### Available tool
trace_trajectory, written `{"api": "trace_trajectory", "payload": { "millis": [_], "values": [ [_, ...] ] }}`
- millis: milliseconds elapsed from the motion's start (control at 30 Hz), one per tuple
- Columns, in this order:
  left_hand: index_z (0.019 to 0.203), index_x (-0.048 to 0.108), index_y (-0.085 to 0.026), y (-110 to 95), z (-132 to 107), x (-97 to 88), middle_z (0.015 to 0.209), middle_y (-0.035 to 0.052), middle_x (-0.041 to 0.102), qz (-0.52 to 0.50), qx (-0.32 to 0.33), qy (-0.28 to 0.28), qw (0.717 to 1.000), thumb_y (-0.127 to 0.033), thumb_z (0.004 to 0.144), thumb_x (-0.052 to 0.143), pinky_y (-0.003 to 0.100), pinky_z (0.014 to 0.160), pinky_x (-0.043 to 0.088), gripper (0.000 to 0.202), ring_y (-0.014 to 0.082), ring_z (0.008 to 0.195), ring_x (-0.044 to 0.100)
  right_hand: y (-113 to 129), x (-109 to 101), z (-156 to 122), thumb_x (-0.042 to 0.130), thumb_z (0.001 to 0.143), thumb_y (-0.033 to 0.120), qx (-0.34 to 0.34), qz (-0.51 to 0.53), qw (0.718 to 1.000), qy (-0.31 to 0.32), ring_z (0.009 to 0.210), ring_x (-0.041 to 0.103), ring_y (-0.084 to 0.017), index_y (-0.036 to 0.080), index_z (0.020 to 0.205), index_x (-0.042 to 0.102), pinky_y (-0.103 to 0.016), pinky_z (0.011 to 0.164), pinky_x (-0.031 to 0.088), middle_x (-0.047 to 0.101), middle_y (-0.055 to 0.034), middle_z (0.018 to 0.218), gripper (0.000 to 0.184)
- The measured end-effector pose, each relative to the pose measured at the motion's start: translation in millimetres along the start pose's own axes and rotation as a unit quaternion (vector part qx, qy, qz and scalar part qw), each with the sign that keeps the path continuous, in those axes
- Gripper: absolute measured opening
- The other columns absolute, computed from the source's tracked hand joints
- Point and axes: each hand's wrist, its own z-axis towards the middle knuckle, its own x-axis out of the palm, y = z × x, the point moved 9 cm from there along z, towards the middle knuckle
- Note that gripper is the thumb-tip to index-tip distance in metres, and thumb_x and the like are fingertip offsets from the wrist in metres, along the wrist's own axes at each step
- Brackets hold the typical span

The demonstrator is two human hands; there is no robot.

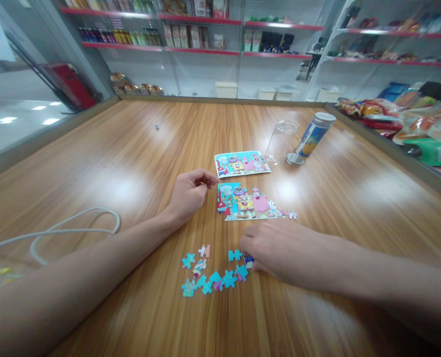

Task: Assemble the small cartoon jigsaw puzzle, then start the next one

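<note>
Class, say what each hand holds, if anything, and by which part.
Left hand: nothing visible. Right hand: dark-blue puzzle piece between thumb and finger; grip unclear.

The head camera looks forward and down across the wooden table [161,153].

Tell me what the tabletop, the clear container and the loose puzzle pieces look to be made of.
Tabletop: glossy wood or wood-look laminate, judging by the striped grain and bright reflections.
Clear container: smooth, shiny glass or clear plastic, can't tell which; the brown grain shows through it.
Loose puzzle pieces: probably printed card, seemingly matte; they look thin and flat, with coloured faces and interlocking edges.
</note>
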Motion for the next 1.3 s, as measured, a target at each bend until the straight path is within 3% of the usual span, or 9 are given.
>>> {"api": "trace_trajectory", "payload": {
  "millis": [133, 400, 533, 733, 933, 1300],
  "values": [
    [0.076, 0.073, -0.013, -1, 0, 0.8, 0.070, 0.0016, 0.067, -0.008, -0.007, -0.004, 1.000, -0.006, 0.061, 0.046, 0.024, 0.063, 0.044, 0.031, 0.0119, 0.066, 0.057, -8, 6, 2, 0.071, 0.084, 0.012, 0.013, 0.014, 1.000, 0.017, 0.060, 0.058, -0.014, 0.015, 0.078, 0.068, -0.028, 0.050, 0.023, 0.070, -0.0038, 0.074, 0.007],
    [0.080, 0.075, -0.014, -4, -1, 6.1, 0.076, 0.0019, 0.068, 0.048, 0.016, 0.036, 0.998, -0.005, 0.065, 0.046, 0.024, 0.066, 0.045, 0.033, 0.0131, 0.072, 0.059, -5, 5, 8, 0.077, 0.083, 0.023, -0.013, 0.004, 1.000, 0.012, 0.058, 0.052, -0.013, 0.015, 0.079, 0.068, -0.029, 0.049, 0.019, 0.068, -0.0037, 0.073, 0.013],
    [0.082, 0.075, -0.015, -5, -1, 8.5, 0.077, 0.0021, 0.068, 0.073, 0.024, 0.051, 0.996, -0.005, 0.067, 0.046, 0.025, 0.067, 0.045, 0.033, 0.0134, 0.074, 0.059, -2, 6, 10, 0.077, 0.085, 0.025, -0.047, -0.011, 0.999, -0.021, 0.055, 0.047, -0.012, 0.015, 0.077, 0.066, -0.029, 0.050, 0.020, 0.065, -0.0027, 0.071, 0.016],
    [0.081, 0.074, -0.014, -4, -1, 7.9, 0.076, 0.0024, 0.068, 0.072, 0.018, 0.049, 0.996, -0.005, 0.068, 0.046, 0.025, 0.067, 0.045, 0.032, 0.0136, 0.073, 0.059, -5, 2, 10, 0.082, 0.080, 0.029, -0.049, -0.030, 0.996, -0.073, 0.067, 0.057, -0.015, 0.016, 0.084, 0.064, -0.031, 0.055, 0.029, 0.066, -0.0029, 0.083, 0.023],
    [0.081, 0.074, -0.014, -5, -1, 8.5, 0.077, 0.0024, 0.068, 0.075, 0.020, 0.048, 0.996, -0.005, 0.068, 0.046, 0.025, 0.068, 0.046, 0.032, 0.0138, 0.074, 0.060, -7, 5, 12, 0.078, 0.085, 0.028, -0.042, -0.009, 0.998, -0.042, 0.071, 0.060, -0.017, 0.015, 0.085, 0.065, -0.031, 0.057, 0.035, 0.067, -0.0052, 0.087, 0.019],
    [0.080, 0.073, -0.015, -5, -2, 8.9, 0.076, 0.0019, 0.067, 0.094, 0.023, 0.055, 0.994, -0.006, 0.068, 0.046, 0.025, 0.066, 0.045, 0.032, 0.0142, 0.073, 0.060, -9, 5, 16, 0.081, 0.081, 0.027, -0.024, 0.035, 0.999, -0.005, 0.063, 0.052, -0.013, 0.015, 0.082, 0.064, -0.028, 0.054, 0.026, 0.065, -0.0022, 0.078, 0.021]
  ]
}}
